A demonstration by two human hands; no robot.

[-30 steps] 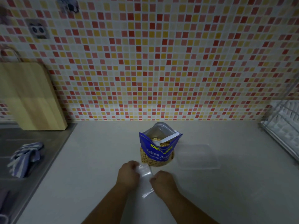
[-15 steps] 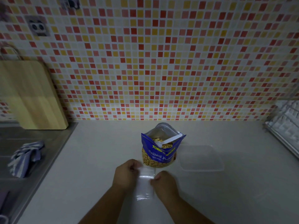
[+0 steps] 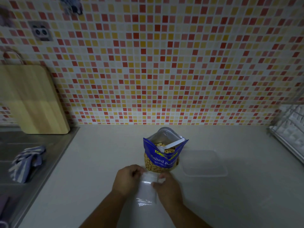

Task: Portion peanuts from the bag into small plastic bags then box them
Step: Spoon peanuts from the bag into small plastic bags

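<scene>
A blue bag of salted peanuts stands open on the counter, with a white plastic spoon resting in its mouth. Just in front of it I hold a small clear plastic bag by its top edge. My left hand pinches its left side and my right hand pinches its right side. The small bag hangs flat and looks empty. A clear plastic box lies to the right of the peanut bag.
A wooden cutting board leans on the tiled wall at the left, above a steel sink drainer with a striped cloth. A wire dish rack stands at the right edge.
The small clear bag has been straightened between my hands and now hangs lower and flatter. Both hands stayed in front of the peanut bag.
</scene>
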